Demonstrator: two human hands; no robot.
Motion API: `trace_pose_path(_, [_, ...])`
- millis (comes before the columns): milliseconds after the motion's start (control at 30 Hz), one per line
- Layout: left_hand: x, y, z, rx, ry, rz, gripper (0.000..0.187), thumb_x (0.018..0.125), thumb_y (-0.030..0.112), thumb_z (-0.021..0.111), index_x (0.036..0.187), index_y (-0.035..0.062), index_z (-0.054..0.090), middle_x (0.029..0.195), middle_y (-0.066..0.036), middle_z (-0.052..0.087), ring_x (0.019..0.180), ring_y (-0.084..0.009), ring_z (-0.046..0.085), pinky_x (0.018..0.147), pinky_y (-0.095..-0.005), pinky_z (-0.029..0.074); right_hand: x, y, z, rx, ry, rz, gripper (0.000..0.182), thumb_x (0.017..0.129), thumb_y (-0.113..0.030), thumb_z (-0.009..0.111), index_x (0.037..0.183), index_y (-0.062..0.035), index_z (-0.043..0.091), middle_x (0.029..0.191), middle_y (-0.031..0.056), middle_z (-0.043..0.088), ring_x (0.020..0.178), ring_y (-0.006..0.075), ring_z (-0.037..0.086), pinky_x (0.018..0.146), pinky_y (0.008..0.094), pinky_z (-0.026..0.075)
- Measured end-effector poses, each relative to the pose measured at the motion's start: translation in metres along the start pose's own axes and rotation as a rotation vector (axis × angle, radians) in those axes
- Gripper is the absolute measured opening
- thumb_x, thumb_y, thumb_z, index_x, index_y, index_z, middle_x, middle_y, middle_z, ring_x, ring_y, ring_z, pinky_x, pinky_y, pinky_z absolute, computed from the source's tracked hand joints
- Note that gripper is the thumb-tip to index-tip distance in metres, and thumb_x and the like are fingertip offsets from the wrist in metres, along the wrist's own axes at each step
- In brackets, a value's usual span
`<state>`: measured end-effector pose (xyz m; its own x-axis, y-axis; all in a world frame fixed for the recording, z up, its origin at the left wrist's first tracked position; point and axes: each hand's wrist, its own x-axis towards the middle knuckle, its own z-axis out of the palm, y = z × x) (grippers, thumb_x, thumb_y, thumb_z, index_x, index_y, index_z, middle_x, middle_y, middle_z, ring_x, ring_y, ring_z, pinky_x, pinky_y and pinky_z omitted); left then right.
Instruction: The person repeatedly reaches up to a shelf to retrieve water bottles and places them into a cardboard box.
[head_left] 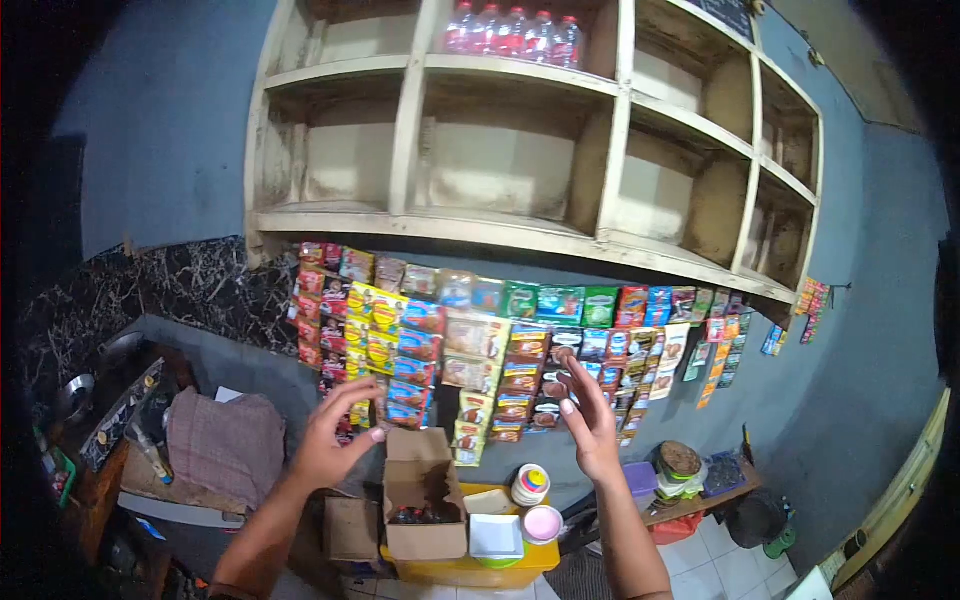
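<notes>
My left hand (338, 432) is raised with its fingers apart and nothing in it, in front of the left part of a row of hanging sachet strips (475, 338). My right hand (590, 422) is up as well, palm turned inward, fingers spread and empty, in front of dark brown sachets (522, 378). Between and below the hands stands an open cardboard box (425, 530) with dark items inside that I cannot make out. Whether either hand touches a sachet is hard to tell; both look apart from them.
Above hangs a wooden shelf unit (510, 230) with several red-capped bottles (512, 35) in an upper compartment. Tubs (543, 524) and a white container (497, 537) sit on a yellow surface (480, 572). A cloth (226, 440) lies at left; a low bench (700, 505) holds containers at right.
</notes>
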<state>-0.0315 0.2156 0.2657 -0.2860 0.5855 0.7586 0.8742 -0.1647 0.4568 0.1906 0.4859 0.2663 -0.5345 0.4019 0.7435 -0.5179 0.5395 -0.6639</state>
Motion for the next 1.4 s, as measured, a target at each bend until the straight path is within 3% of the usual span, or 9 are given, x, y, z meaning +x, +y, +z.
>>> trace_pose_path(67, [0.018,0.022,0.007,0.001,-0.004,0.008,0.045,0.078,0.007,0.072,0.121,0.0046,0.058,0.132,-0.016,0.053,0.124,-0.0299,0.051,0.105,-0.0395,0.037,0.005,-0.015,-0.025,-0.043,-0.010,-0.036,0.057,0.095,-0.014,0.057,0.145,-0.0013,0.033,0.146,0.0154,0.040,0.133,0.0253,0.042,0.105,0.0383,0.040])
trace_pose_path(133, [0.033,0.040,0.015,0.006,-0.032,0.057,0.043,0.078,0.008,0.069,0.119,0.0018,0.058,0.134,-0.017,0.053,0.128,-0.0296,0.048,0.108,-0.0410,0.034,0.005,-0.040,-0.046,-0.002,0.000,0.078,0.056,0.095,-0.014,0.057,0.145,-0.0023,0.034,0.145,0.0148,0.041,0.131,0.0259,0.043,0.104,0.0387,0.041])
trace_pose_path(200, [0.043,0.056,0.021,0.023,-0.027,0.077,0.044,0.077,0.008,0.070,0.119,0.0025,0.058,0.133,-0.016,0.054,0.127,-0.0294,0.049,0.107,-0.0407,0.035,0.009,-0.031,-0.077,-0.102,-0.011,-0.067,0.057,0.094,-0.016,0.059,0.145,-0.0041,0.035,0.144,0.0137,0.043,0.129,0.0254,0.045,0.103,0.0382,0.041])
trace_pose_path(500, [0.103,0.100,0.024,0.266,0.028,0.228,0.046,0.078,0.015,0.073,0.120,0.0046,0.058,0.131,-0.016,0.055,0.126,-0.0306,0.050,0.107,-0.0418,0.036,0.057,-0.082,-0.144,-0.323,-0.043,-0.177,0.060,0.092,-0.022,0.061,0.144,-0.0053,0.038,0.144,0.0137,0.043,0.132,0.0252,0.043,0.109,0.0412,0.035])
trace_pose_path(867, [0.194,0.120,-0.004,0.403,0.119,0.357,0.043,0.081,0.017,0.068,0.121,0.0057,0.057,0.127,-0.012,0.058,0.120,-0.0246,0.055,0.099,-0.0387,0.043,0.164,-0.102,-0.121,-0.523,-0.045,-0.437,0.056,0.091,-0.030,0.062,0.139,-0.0067,0.045,0.136,0.0154,0.050,0.127,0.0282,0.048,0.105,0.0453,0.038])
trace_pose_path(967, [0.223,0.106,-0.012,0.383,0.186,0.400,0.040,0.083,0.022,0.070,0.117,0.0068,0.057,0.117,-0.010,0.062,0.108,-0.0242,0.059,0.091,-0.0384,0.047,0.199,-0.098,-0.110,-0.560,-0.020,-0.487,0.056,0.091,-0.033,0.063,0.137,-0.0069,0.047,0.134,0.0167,0.052,0.125,0.0291,0.050,0.104,0.0444,0.040])
trace_pose_path(1067, [0.253,0.098,-0.023,0.405,0.140,0.410,0.041,0.084,0.018,0.068,0.121,0.0062,0.056,0.124,-0.009,0.060,0.116,-0.0233,0.057,0.097,-0.0385,0.045,0.234,-0.100,-0.097,-0.613,0.015,-0.517,0.057,0.090,-0.038,0.062,0.136,-0.0065,0.048,0.133,0.0173,0.053,0.123,0.0307,0.051,0.103,0.0441,0.040])
trace_pose_path(1333, [0.335,0.074,-0.064,0.542,0.238,0.547,0.038,0.087,0.023,0.066,0.120,0.0081,0.057,0.117,-0.009,0.061,0.111,-0.0211,0.058,0.097,-0.0362,0.047,0.318,-0.105,-0.067,-0.903,0.181,-0.625,0.066,0.088,-0.049,0.061,0.132,-0.0014,0.051,0.133,0.0228,0.052,0.126,0.0340,0.049,0.106,0.0422,0.037])
trace_pose_path(1400, [0.354,0.065,-0.069,0.467,0.239,0.575,0.038,0.089,0.027,0.065,0.120,0.0083,0.057,0.117,-0.010,0.061,0.112,-0.0207,0.057,0.096,-0.0353,0.047,0.339,-0.104,-0.067,-1.009,0.245,-0.647,0.064,0.090,-0.052,0.058,0.135,-0.0075,0.051,0.132,0.0193,0.055,0.124,0.0301,0.052,0.102,0.0416,0.042])
